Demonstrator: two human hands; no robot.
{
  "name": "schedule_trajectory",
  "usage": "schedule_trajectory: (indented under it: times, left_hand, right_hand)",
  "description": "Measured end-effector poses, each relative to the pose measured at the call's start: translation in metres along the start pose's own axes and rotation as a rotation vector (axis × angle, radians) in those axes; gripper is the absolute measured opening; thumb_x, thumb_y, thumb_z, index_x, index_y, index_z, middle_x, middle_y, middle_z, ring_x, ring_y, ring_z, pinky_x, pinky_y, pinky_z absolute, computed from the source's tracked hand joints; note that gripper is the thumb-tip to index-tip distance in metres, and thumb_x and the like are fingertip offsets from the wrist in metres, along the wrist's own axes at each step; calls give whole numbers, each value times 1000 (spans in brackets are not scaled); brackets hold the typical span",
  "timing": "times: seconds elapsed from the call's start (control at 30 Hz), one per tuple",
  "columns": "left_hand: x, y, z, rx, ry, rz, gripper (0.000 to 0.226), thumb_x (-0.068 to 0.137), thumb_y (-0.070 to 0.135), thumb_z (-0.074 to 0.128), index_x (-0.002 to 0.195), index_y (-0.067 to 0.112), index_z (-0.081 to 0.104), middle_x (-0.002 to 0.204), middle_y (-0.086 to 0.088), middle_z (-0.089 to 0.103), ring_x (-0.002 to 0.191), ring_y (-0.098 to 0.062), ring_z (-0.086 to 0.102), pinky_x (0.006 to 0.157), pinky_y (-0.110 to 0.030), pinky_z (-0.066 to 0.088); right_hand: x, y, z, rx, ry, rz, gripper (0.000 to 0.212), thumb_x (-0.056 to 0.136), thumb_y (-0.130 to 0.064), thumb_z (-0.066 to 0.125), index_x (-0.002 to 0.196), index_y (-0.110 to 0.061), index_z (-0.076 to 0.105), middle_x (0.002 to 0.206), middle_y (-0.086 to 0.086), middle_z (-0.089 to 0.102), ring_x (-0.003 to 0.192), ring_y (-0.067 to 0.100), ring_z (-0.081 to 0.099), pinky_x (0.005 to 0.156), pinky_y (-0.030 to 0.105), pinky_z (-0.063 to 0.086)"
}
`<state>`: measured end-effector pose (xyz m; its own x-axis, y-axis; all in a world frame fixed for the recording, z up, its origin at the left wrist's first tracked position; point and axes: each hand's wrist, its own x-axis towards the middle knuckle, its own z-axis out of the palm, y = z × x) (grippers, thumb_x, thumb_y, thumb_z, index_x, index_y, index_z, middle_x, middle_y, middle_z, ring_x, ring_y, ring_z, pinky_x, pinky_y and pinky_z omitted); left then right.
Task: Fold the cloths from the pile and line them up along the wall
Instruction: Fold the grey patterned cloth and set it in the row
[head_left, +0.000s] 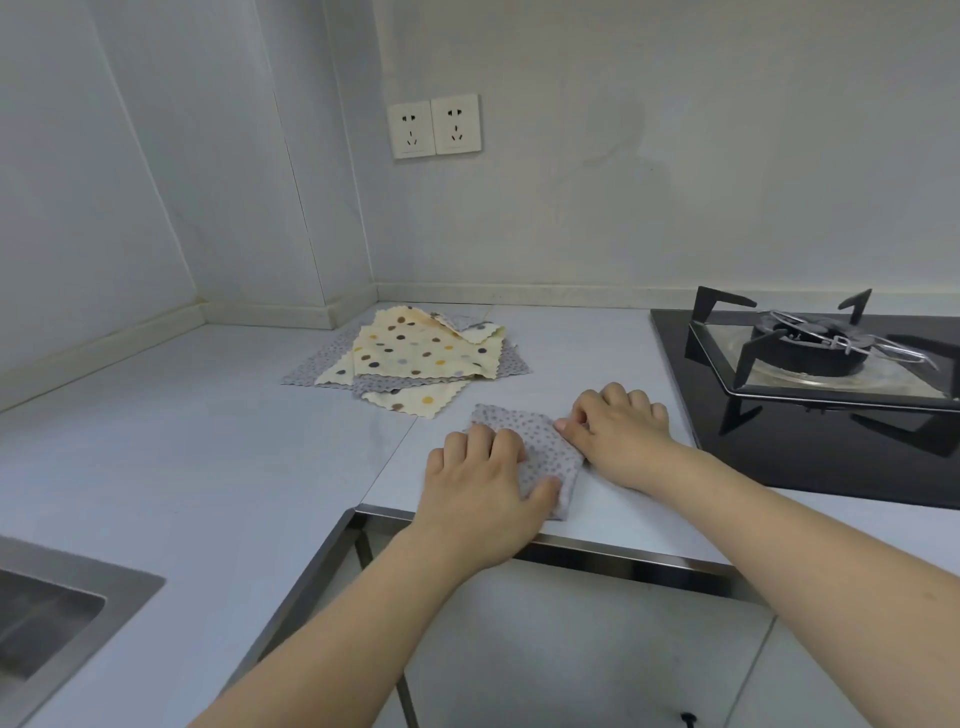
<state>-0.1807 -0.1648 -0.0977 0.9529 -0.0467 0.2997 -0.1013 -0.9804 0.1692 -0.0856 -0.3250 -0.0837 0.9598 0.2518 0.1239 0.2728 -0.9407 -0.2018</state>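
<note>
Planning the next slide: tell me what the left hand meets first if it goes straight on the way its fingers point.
Probably the pile of unfolded cloths: the left hand, on the grey cloth, points toward the back wall, though the pile sits slightly left of that line.

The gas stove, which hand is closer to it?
Right. The right hand is beside the gas stove, at the grey cloth's right edge; the left hand is across the cloth.
</note>
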Motion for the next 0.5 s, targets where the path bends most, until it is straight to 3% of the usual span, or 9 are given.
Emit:
schedule_trajectory:
  times: [0.07, 0.2, 0.33, 0.43, 0.5]
  left_hand:
    - [-3, -1, -5, -12, -58, -22, 80, 64, 76, 11, 122, 30, 43, 121, 7, 39, 113, -19, 34, 95, -31, 25]
    - [5, 1, -19, 18, -241, -30, 77, 77, 80, 41, 133, 29, 36, 132, 2, 34, 123, -22, 28, 101, -34, 23]
    - [16, -2, -35, -88, -440, -73, 85, 70, 85, 47, 135, 32, 36, 131, 3, 32, 125, -21, 26, 104, -37, 24]
    - [20, -16, -36, -371, -278, -258, 64, 82, 71, 47, 131, 31, 44, 132, 1, 37, 125, -23, 31, 106, -39, 26]
    - [22, -24, -32, -276, -137, -393, 55, 91, 58, 42, 135, 26, 43, 136, -3, 38, 126, -26, 31, 105, -40, 24]
  right_hand:
    - [1, 2, 1, 18, 4, 15, 31, 95, -58, 30, 99, -31, 45, 113, -2, 41, 110, 23, 37, 92, 38, 25]
    - [2, 2, 3, 30, 37, 20, 31, 95, -59, 30, 97, -32, 45, 110, -3, 41, 109, 23, 37, 89, 37, 24]
    - [-2, 3, 5, 61, 126, -16, 32, 97, -55, 32, 101, -29, 50, 112, -3, 46, 109, 23, 40, 91, 38, 29]
    - [-9, -2, 4, 85, 194, -29, 41, 97, -53, 29, 104, -23, 56, 112, 0, 53, 107, 24, 45, 92, 40, 33]
    - [-11, -5, 3, 88, 166, -27, 44, 94, -60, 31, 100, -23, 55, 110, -1, 53, 106, 23, 47, 91, 40, 34]
